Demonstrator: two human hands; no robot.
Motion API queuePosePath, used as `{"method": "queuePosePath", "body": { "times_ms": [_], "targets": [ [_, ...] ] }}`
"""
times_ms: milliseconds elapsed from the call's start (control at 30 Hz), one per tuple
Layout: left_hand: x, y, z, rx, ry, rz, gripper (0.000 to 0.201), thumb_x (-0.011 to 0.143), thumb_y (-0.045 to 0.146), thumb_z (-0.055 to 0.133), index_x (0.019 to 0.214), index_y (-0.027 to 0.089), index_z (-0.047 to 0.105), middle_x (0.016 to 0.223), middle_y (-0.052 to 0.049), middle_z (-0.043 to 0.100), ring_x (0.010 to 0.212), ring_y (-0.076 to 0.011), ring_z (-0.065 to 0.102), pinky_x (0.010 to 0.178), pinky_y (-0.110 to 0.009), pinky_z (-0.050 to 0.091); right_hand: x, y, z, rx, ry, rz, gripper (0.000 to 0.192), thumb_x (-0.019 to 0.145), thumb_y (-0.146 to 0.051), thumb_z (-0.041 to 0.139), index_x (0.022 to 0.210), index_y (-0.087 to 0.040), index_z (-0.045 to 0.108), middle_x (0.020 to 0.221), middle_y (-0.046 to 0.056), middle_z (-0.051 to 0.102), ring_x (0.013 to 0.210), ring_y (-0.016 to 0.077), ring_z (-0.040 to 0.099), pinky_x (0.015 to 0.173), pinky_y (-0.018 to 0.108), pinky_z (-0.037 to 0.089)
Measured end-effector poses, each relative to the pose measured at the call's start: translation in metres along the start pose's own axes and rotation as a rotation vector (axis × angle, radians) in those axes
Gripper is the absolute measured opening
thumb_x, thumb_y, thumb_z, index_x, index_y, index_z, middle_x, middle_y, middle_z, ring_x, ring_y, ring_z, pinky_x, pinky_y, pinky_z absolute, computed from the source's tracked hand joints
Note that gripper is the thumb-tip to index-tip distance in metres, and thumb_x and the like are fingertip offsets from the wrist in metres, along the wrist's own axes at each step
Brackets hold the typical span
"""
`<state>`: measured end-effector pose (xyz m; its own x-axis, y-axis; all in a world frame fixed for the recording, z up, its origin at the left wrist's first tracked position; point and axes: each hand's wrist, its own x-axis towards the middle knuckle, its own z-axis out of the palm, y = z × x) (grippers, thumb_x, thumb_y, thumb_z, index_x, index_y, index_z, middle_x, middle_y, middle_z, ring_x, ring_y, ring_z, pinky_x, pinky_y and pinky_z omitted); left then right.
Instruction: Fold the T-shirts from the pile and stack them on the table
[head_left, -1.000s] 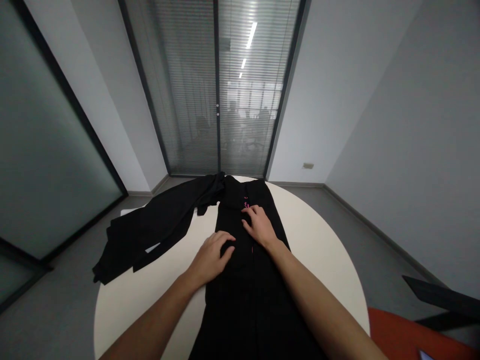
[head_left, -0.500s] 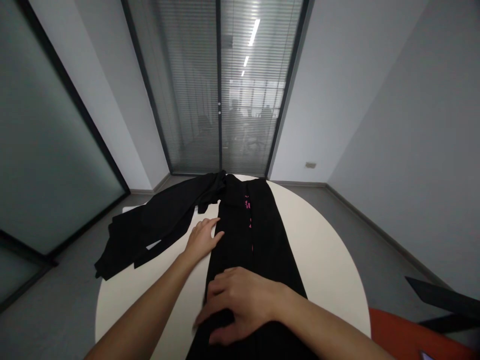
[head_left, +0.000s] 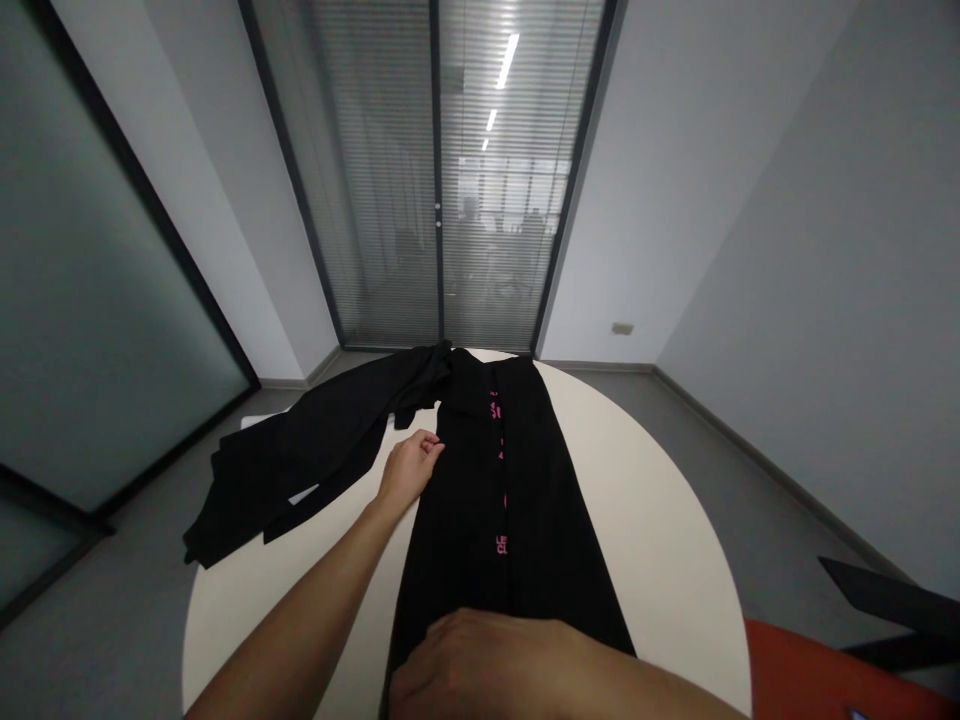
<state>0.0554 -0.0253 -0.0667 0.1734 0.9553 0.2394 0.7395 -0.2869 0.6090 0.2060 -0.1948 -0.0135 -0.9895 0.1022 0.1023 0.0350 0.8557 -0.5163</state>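
Note:
A black long-sleeved top (head_left: 559,500) lies lengthwise on the round white table (head_left: 660,510), its side folded inward over part of some pink lettering. One sleeve (head_left: 322,420) stretches out to the left. At the body's left edge, my left hand (head_left: 409,465) is closed in a pinch on the cloth. My right hand (head_left: 480,665) rests low on the same top, near its left edge by the bottom of the view. Its fingers point left and look bent, but the fingertips are out of sight, so their grip cannot be made out.
Part of a white object (head_left: 259,420) shows behind the sleeve. A red seat (head_left: 817,670) with black parts stands beside the table at the lower right. Beyond the table are a glass partition with blinds (head_left: 510,250) and grey walls.
My left hand's fingers have closed from spread to a pinch on the cloth edge. My right hand has moved down toward me, uncovering more pink lettering.

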Motion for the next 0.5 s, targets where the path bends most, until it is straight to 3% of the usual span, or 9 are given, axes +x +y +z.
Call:
{"method": "queuePosePath", "body": {
  "times_ms": [67,167,233,300,367,500],
  "targets": [
    [0.000,-0.002,0.000,-0.018,0.015,-0.004,0.017,0.095,0.035,0.056,0.103,0.021,0.064,0.087,-0.001,0.070,0.075,-0.0154,0.065,0.069,-0.026,0.046,-0.001,0.001,0.000,0.097,-0.054,0.011,0.021,0.096,-0.022,0.058,0.117,-0.020,0.061,0.121,0.005,0.070,0.108,0.0158,0.066,0.081,0.023,0.046],
    [-0.001,-0.002,-0.001,-0.014,0.051,0.019,0.016,0.091,0.033,0.062,0.103,0.022,0.064,0.095,-0.002,0.069,0.081,-0.0171,0.063,0.073,-0.028,0.047,-0.003,0.004,0.000,0.248,-0.134,0.072,0.030,0.090,-0.022,0.065,0.120,-0.021,0.064,0.114,0.003,0.071,0.093,0.0141,0.068,0.071,0.019,0.046],
    [-0.004,0.002,-0.005,-0.007,0.101,0.107,0.015,0.091,0.031,0.063,0.103,0.021,0.064,0.104,-0.004,0.066,0.090,-0.0192,0.062,0.080,-0.031,0.048,-0.008,0.006,-0.007,0.334,-0.061,0.147,0.034,0.089,-0.027,0.068,0.122,-0.023,0.066,0.102,-0.001,0.073,0.082,0.0111,0.068,0.068,0.017,0.045],
    [-0.009,0.009,-0.011,-0.022,0.115,0.249,0.013,0.093,0.029,0.060,0.102,0.021,0.065,0.107,-0.005,0.064,0.095,-0.0205,0.061,0.087,-0.034,0.048,-0.019,0.010,-0.021,0.327,0.109,0.306,0.027,0.091,-0.034,0.067,0.116,-0.024,0.070,0.086,-0.004,0.071,0.073,0.0094,0.066,0.065,0.016,0.044],
    [-0.017,0.020,-0.019,-0.050,0.027,0.408,0.013,0.095,0.026,0.058,0.103,0.022,0.067,0.107,-0.005,0.064,0.100,-0.0206,0.060,0.092,-0.035,0.048,-0.036,0.018,-0.039,0.237,0.294,0.532,0.020,0.091,-0.037,0.066,0.102,-0.022,0.073,0.074,-0.004,0.068,0.063,0.0089,0.062,0.059,0.018,0.040],
    [-0.043,0.047,-0.030,-0.026,-0.377,0.698,0.028,0.092,0.020,0.061,0.118,0.030,0.069,0.120,-0.003,0.064,0.113,-0.0213,0.057,0.101,-0.038,0.045,-0.078,0.046,-0.064,0.059,0.607,0.847,0.016,0.094,-0.031,0.060,0.097,-0.021,0.071,0.072,-0.002,0.067,0.063,0.0116,0.059,0.062,0.022,0.041]
  ]
}}
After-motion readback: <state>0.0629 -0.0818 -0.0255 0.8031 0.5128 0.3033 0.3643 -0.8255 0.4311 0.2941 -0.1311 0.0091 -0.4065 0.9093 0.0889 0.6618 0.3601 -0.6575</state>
